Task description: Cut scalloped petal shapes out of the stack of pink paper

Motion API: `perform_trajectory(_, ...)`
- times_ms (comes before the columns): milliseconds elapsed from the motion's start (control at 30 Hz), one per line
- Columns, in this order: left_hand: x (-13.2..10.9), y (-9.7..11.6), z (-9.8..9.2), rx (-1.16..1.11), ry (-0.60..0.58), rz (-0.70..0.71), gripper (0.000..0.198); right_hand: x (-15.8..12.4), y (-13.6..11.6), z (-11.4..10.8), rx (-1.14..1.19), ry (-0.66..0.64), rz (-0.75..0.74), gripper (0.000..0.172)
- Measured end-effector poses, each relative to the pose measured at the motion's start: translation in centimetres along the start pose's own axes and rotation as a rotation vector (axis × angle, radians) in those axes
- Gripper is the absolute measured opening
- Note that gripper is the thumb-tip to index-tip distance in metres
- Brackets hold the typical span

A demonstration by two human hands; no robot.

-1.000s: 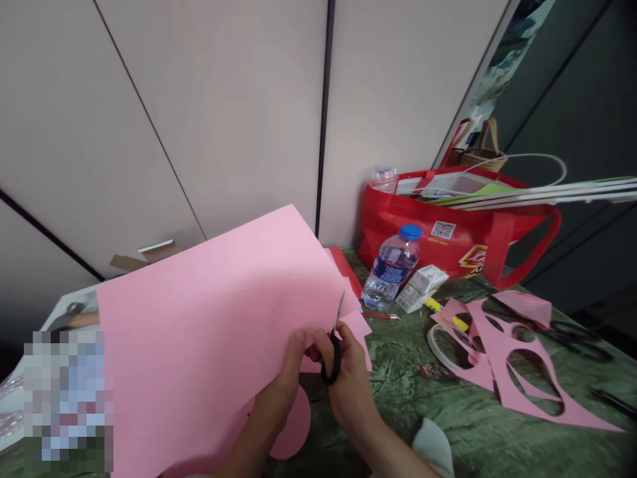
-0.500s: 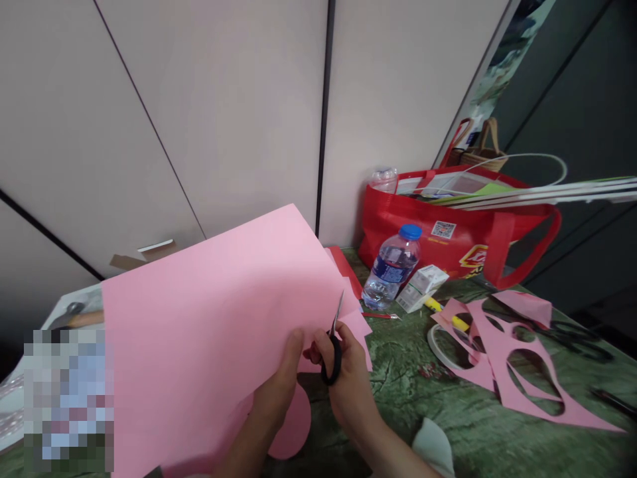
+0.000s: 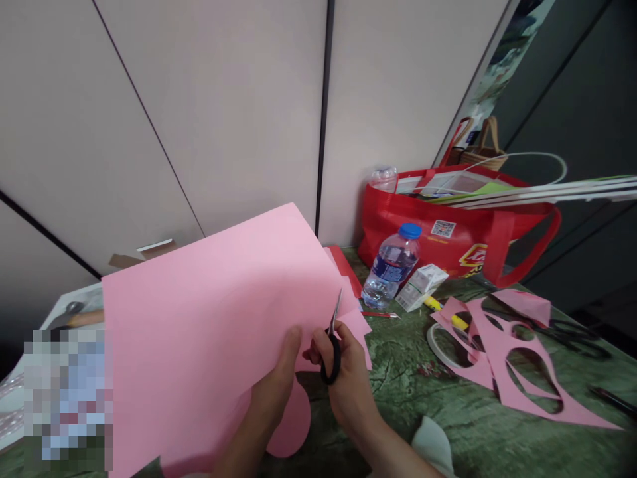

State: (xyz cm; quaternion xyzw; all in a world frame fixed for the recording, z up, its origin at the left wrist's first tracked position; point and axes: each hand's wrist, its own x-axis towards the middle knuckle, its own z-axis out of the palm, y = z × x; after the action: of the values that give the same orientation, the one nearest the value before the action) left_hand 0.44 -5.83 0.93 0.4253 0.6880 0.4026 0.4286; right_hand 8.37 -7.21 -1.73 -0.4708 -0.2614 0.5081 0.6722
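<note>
A large sheet of pink paper (image 3: 209, 312) is held up at a slant by my left hand (image 3: 281, 372), its thumb on the near face and the other fingers hidden behind. My right hand (image 3: 348, 372) is closed around black-handled scissors (image 3: 331, 355), whose blades point up and away, over the sheet's right part. The fingers of my right hand lie close to my left thumb at the paper's lower right edge. Below the sheet, partly behind my left wrist, lies a pink paper circle (image 3: 291, 425). More pink paper (image 3: 358, 325) sticks out behind the sheet on the right.
Right of the sheet stand a water bottle (image 3: 391, 269) and a small white box (image 3: 422, 287), before a red bag (image 3: 413, 219). Pink offcuts with round holes (image 3: 502, 372), a tape roll (image 3: 438, 345) and black scissors (image 3: 580, 338) lie on the green table (image 3: 398, 392). A pale cabinet rises behind.
Almost nothing differs. The sheet's lower left edge has lifted slightly, while both hands and the scissors hold nearly the same place.
</note>
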Motion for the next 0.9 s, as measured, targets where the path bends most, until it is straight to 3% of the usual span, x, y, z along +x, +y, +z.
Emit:
perform_trajectory(567,0.07,0.6,0.07,-0.016,0.039,-0.026,0.025,0.03,-0.16,0.08,-0.016,0.003,0.03,0.027)
perform_trajectory(700,0.04,0.7,0.06,-0.005,0.047,-0.067,0.029,0.01,-0.18,0.09,-0.011,-0.006,0.023,0.026)
perform_trajectory(900,0.39,0.33,0.05,-0.048,0.077,-0.006,0.034,0.05,-0.08,0.09,0.006,-0.022,0.017,0.026)
